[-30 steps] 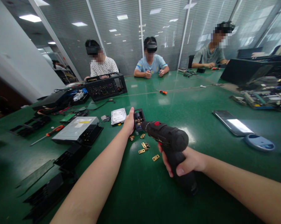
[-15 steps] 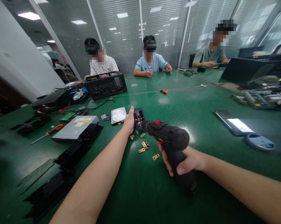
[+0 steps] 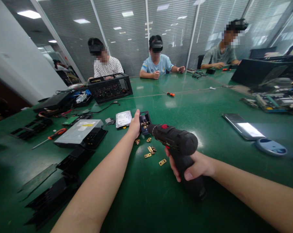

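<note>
In my right hand [image 3: 187,166] is a black cordless drill [image 3: 175,139] with a red switch on top, gripped round its handle. Its nose points left and reaches the near side of a small dark block [image 3: 145,123] with brass terminals inside. My left hand [image 3: 136,125] is closed on that block's left side, thumb upward; its other fingers are mostly hidden. Whether the drill's tip touches a screw is too small to tell. Brass plates [image 3: 162,162] and small screws [image 3: 153,149] lie on the green table below the block. A hard drive [image 3: 123,119] rests just left of my left hand.
On the left lie an optical drive [image 3: 79,132], an orange screwdriver [image 3: 50,138] and black plastic parts [image 3: 54,197]. A black computer case [image 3: 110,89] stands farther back. A phone [image 3: 242,126] and a blue round object [image 3: 271,147] are at right. Three people sit across the table.
Both my hands, the block and the drill hold nearly the same place. Across the table, the middle person's hand at right has moved outward and up a little.
</note>
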Available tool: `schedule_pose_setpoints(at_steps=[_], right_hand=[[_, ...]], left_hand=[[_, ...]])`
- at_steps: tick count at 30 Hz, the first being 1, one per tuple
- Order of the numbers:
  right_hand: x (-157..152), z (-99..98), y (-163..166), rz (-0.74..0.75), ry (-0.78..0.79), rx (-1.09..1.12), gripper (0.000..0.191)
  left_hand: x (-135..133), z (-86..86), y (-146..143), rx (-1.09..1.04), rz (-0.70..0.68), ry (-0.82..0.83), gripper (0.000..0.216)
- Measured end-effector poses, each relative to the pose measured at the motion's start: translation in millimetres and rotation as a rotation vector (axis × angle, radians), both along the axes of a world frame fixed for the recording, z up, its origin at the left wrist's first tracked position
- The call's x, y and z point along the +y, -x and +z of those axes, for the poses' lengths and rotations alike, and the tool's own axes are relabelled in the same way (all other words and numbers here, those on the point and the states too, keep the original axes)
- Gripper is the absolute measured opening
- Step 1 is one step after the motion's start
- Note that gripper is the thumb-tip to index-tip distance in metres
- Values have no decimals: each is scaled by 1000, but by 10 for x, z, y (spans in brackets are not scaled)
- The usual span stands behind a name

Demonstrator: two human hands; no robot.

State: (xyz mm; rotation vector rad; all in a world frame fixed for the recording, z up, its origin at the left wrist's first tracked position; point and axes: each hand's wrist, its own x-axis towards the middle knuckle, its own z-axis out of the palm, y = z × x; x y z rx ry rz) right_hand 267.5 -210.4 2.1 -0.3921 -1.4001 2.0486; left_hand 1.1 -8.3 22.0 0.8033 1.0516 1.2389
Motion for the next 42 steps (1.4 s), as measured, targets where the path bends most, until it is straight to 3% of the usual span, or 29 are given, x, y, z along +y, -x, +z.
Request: schedule_pose_setpoints(at_steps=[42], right_hand=[[-6,60,-10,-2,7,-3,86]], left_hand=[[45,-46,11,41,-5,-22,72]])
